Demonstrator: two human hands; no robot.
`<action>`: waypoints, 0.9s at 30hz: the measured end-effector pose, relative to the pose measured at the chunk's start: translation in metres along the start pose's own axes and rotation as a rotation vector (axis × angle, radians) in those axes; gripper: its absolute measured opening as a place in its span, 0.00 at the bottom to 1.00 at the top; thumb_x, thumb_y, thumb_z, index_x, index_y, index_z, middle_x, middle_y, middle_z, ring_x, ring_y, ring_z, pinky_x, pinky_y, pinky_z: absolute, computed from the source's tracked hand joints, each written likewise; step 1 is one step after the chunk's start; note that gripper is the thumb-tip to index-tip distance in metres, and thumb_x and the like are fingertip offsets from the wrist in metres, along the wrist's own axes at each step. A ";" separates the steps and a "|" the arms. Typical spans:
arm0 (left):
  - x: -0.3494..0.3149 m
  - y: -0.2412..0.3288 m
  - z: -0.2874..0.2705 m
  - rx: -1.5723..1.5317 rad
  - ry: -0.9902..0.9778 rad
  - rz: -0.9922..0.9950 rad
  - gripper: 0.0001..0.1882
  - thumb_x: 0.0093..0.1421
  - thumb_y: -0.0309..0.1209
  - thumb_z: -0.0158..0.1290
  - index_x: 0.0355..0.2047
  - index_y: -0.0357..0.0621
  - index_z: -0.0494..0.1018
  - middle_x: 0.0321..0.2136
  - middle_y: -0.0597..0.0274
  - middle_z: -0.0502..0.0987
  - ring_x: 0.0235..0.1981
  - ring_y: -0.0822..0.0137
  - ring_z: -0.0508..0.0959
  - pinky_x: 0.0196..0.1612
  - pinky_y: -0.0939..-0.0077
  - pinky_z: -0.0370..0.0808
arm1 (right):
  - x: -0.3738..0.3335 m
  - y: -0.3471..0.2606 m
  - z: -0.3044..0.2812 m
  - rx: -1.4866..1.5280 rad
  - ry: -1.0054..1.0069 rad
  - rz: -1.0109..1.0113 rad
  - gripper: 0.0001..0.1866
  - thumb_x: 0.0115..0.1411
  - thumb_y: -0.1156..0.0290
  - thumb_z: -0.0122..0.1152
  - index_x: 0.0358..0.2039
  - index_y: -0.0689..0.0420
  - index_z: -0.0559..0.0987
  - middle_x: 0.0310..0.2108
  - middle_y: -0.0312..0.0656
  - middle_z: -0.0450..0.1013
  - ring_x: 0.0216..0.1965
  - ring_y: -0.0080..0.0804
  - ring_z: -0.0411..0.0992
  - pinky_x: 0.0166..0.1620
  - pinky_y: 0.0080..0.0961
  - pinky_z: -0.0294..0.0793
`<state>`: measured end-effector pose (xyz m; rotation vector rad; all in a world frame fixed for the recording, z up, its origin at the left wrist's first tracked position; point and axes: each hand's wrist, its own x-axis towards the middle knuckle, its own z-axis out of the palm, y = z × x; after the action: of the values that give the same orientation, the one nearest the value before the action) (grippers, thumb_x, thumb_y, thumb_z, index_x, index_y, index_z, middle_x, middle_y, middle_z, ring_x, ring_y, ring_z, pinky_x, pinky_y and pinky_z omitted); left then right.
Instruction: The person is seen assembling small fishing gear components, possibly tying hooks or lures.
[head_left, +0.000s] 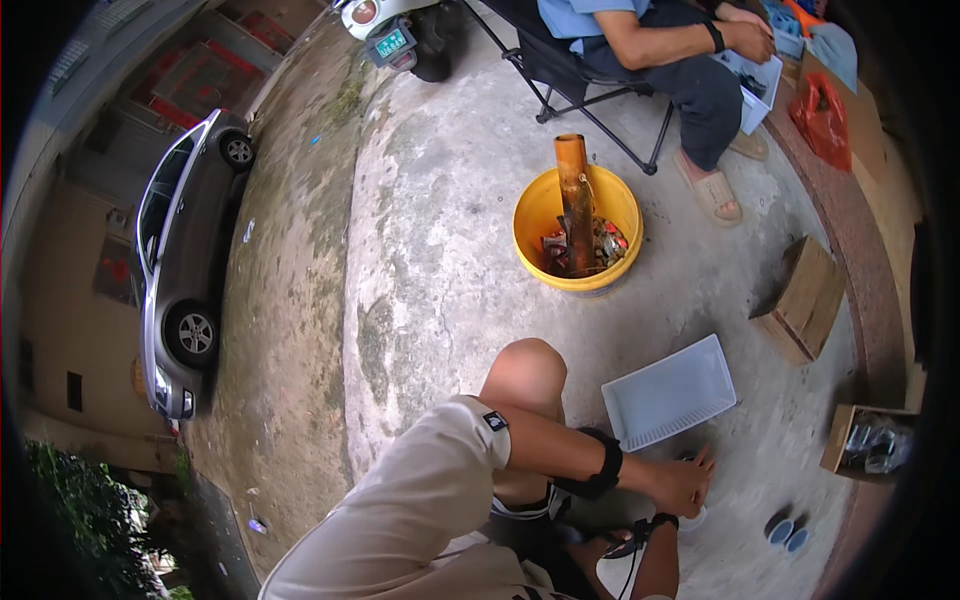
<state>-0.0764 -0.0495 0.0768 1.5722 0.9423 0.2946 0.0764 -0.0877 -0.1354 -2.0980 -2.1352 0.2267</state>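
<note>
My left hand (682, 486) is low at the right of my knee, its fingers bent downward with one or two fingertips sticking out. What it pinches, if anything, is hidden beneath it. Close under it my right hand comes up from the lower edge; its wristband (664, 520) shows, but its fingers are covered by the left hand. Part of a small white round thing (692, 520) peeks out beside the two hands. A shallow white plastic tray (672, 385) lies on the concrete just beyond them, with ridged sides.
Two small blue cups (778, 530) stand at the right. Beyond are a wooden box (806, 300), an open box with clear plastic (875, 440) and a yellow bucket (525, 240) holding a bamboo tube. A seated person (640, 40) handles a light-blue container. A silver car (180, 260) is parked left.
</note>
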 end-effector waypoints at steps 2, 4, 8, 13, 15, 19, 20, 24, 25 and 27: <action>0.006 -0.008 0.005 0.019 0.011 -0.007 0.09 0.49 0.32 0.52 0.25 0.38 0.77 0.26 0.50 0.78 0.30 0.56 0.78 0.35 0.65 0.72 | -0.004 0.001 0.000 0.006 -0.031 0.035 0.34 0.48 0.64 0.59 0.56 0.55 0.62 0.56 0.48 0.59 0.58 0.47 0.56 0.61 0.42 0.53; 0.014 -0.021 0.010 -0.006 0.050 0.021 0.10 0.48 0.32 0.52 0.22 0.38 0.76 0.24 0.49 0.78 0.27 0.55 0.78 0.33 0.63 0.72 | -0.008 0.004 -0.002 0.025 -0.065 0.071 0.33 0.48 0.64 0.59 0.55 0.55 0.62 0.55 0.48 0.59 0.57 0.48 0.57 0.60 0.42 0.54; 0.039 -0.037 0.022 -0.150 0.271 0.086 0.11 0.46 0.34 0.52 0.17 0.37 0.75 0.21 0.46 0.77 0.23 0.52 0.76 0.29 0.61 0.71 | -0.001 0.019 -0.028 0.096 -0.091 0.169 0.31 0.48 0.65 0.59 0.54 0.54 0.64 0.53 0.48 0.61 0.55 0.48 0.59 0.58 0.42 0.56; 0.085 -0.029 -0.010 -0.112 0.200 0.035 0.15 0.49 0.37 0.50 0.18 0.35 0.75 0.18 0.45 0.75 0.23 0.54 0.77 0.29 0.61 0.71 | 0.024 0.044 -0.112 0.108 0.226 0.097 0.25 0.46 0.68 0.60 0.47 0.54 0.68 0.46 0.49 0.63 0.48 0.51 0.61 0.51 0.44 0.62; 0.101 -0.016 -0.014 -0.129 0.251 0.030 0.16 0.50 0.38 0.50 0.18 0.35 0.75 0.18 0.45 0.75 0.24 0.54 0.78 0.30 0.61 0.72 | 0.029 0.054 -0.153 -0.015 0.248 0.008 0.25 0.46 0.69 0.59 0.47 0.57 0.69 0.47 0.52 0.63 0.49 0.54 0.62 0.49 0.43 0.64; 0.130 0.008 -0.007 -0.264 0.307 -0.053 0.20 0.53 0.41 0.49 0.18 0.34 0.74 0.19 0.45 0.76 0.26 0.51 0.78 0.34 0.59 0.73 | 0.041 0.064 -0.217 -0.067 0.347 0.040 0.25 0.45 0.69 0.59 0.46 0.58 0.69 0.46 0.52 0.63 0.48 0.54 0.62 0.50 0.44 0.64; 0.135 0.011 -0.005 -0.281 0.308 -0.045 0.21 0.55 0.42 0.48 0.19 0.34 0.74 0.20 0.44 0.76 0.26 0.52 0.78 0.35 0.59 0.72 | 0.043 0.064 -0.228 -0.049 0.360 0.119 0.25 0.44 0.70 0.59 0.46 0.58 0.69 0.46 0.52 0.63 0.48 0.54 0.62 0.52 0.44 0.62; 0.138 0.014 0.008 -0.226 0.312 -0.009 0.24 0.59 0.47 0.45 0.25 0.35 0.75 0.21 0.44 0.77 0.26 0.52 0.79 0.35 0.58 0.72 | 0.035 0.049 -0.256 0.028 0.351 0.004 0.24 0.42 0.72 0.59 0.44 0.57 0.69 0.44 0.49 0.63 0.48 0.53 0.62 0.51 0.43 0.62; 0.135 0.016 0.012 -0.388 0.185 -0.123 0.27 0.59 0.52 0.42 0.34 0.37 0.73 0.29 0.42 0.76 0.32 0.50 0.78 0.38 0.56 0.73 | 0.032 0.042 -0.261 0.020 0.345 -0.001 0.24 0.42 0.72 0.59 0.44 0.57 0.69 0.44 0.49 0.63 0.48 0.53 0.62 0.51 0.43 0.62; 0.130 0.023 0.019 -0.543 0.050 -0.236 0.31 0.60 0.57 0.39 0.43 0.39 0.72 0.36 0.39 0.76 0.38 0.49 0.78 0.41 0.55 0.73 | 0.026 0.026 -0.269 0.080 0.329 -0.060 0.25 0.40 0.72 0.60 0.43 0.58 0.70 0.43 0.49 0.64 0.48 0.53 0.62 0.51 0.42 0.63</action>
<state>0.0277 0.0292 0.0520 0.9532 0.9763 0.3855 0.1560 -0.0583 0.1223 -1.8728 -1.9564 -0.0388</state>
